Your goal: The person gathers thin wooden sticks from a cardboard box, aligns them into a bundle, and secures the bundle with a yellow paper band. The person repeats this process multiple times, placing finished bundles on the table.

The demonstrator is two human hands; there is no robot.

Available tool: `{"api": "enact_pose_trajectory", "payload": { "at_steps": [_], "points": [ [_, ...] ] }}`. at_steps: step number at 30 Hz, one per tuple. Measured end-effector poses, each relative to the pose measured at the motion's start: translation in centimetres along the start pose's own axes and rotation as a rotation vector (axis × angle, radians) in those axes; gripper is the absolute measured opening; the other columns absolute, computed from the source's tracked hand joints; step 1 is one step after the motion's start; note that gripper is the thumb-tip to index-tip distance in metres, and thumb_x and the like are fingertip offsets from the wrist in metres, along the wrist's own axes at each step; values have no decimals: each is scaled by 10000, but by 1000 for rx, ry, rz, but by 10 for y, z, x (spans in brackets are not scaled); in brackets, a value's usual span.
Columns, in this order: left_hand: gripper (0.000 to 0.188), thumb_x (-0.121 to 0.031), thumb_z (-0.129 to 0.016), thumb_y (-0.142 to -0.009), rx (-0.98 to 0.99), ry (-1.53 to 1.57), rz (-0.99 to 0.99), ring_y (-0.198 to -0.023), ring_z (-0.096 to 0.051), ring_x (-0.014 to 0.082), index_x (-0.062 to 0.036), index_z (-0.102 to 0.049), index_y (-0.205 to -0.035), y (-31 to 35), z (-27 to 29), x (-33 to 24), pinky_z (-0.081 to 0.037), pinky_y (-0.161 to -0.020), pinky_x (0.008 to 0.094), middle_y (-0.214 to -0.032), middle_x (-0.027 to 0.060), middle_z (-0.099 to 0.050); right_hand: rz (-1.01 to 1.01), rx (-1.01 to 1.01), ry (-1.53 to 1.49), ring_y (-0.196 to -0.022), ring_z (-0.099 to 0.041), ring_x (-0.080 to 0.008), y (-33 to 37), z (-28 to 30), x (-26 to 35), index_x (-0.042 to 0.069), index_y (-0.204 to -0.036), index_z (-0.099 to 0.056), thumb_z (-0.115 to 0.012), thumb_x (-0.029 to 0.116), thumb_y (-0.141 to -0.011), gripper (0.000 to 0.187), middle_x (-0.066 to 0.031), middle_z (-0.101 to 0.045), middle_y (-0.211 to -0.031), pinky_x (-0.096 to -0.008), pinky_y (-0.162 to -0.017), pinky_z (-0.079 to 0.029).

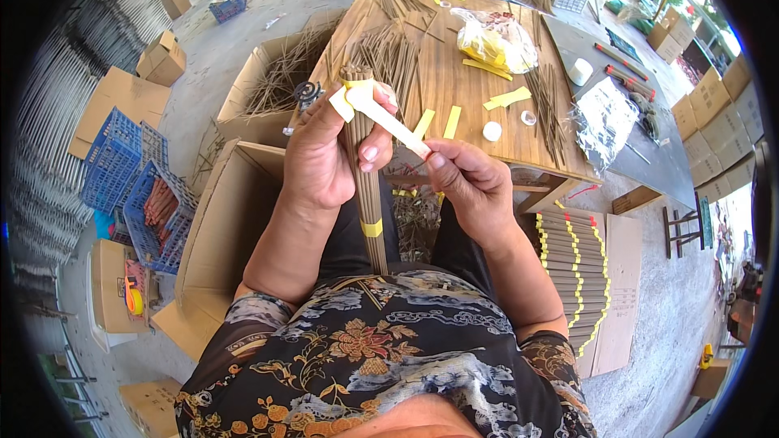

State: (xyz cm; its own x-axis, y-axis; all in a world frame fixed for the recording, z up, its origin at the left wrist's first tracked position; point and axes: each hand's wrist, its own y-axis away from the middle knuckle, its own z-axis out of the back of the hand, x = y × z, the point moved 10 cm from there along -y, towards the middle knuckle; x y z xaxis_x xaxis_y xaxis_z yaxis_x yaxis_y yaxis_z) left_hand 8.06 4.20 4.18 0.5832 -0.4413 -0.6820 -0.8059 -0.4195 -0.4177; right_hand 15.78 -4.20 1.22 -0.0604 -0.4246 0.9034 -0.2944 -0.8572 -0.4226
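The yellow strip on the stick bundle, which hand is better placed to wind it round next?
Probably the right hand: its fingertips pinch the free end of the yellow strip, pulled out sideways. The left hand is wrapped around the stick bundle, holding it upright, so it is occupied steadying.

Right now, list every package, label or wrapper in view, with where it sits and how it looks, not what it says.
Yellow label strip: pulled between left hand and right hand, around the stick bundle.
Yellow band: lower on the bundle.
Clear plastic bag: on the wooden table, yellow contents.
Loose yellow labels: on the table.
Open cardboard box: left of the table, holding sticks.
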Motion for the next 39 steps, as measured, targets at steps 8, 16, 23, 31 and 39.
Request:
{"api": "enact_pose_trajectory", "payload": {
  "at_steps": [8, 16, 23, 31, 39],
  "points": [
    [399, -346, -446, -894, -22, 32, -32, -493, -420, 91, 43, -477, -978, -3, 1, -2, -334, -419, 212, -934, 95, -423, 139, -78, 242, -645, -518, -70, 6, 14, 15, -10, -962, -598, -551, 101, -855, 160, -39, -588, -716, -202, -587, -434],
    [413, -358, -426, -901, -57, -38, -26, -496, -424, 91, 43, -482, -980, -3, 4, 0, -334, -416, 205, -934, 109, -435, 178, -84, 291, -621, -549, -97, 2, 10, 19, -9, -947, -598, -561, 79, -840, 143, -75, -585, -692, -221, -561, -441],
    [420, -364, -407, -907, -132, -3, 31, -494, -419, 89, 44, -487, -970, -6, 16, 14, -326, -417, 201, -934, 114, -458, 180, -146, 302, -616, -539, -88, 0, 22, 12, -2, -957, -594, -553, 74, -845, 141, -63, -573, -678, -213, -550, -434],
    [320, -289, -476, -889, -202, -99, 15, -527, -474, 122, 19, -530, -952, -21, 22, 9, -352, -435, 217, -833, 118, -532, -170, -535, 329, -528, -462, -44, 1, 131, -70, -12, -1020, -543, -551, 119, -853, 212, 2, -532, -607, -185, -478, -366],
    [308, -289, -464, -897, -315, -555, 50, -490, -429, 93, 15, -513, -900, -25, 25, 28, -330, -422, 208, -790, 78, -497, -372, -653, 216, -510, -453, -54, 11, 205, -206, -7, -976, -553, -538, 157, -860, 202, -18, -540, -604, -212, -458, -359]
  ]
}}
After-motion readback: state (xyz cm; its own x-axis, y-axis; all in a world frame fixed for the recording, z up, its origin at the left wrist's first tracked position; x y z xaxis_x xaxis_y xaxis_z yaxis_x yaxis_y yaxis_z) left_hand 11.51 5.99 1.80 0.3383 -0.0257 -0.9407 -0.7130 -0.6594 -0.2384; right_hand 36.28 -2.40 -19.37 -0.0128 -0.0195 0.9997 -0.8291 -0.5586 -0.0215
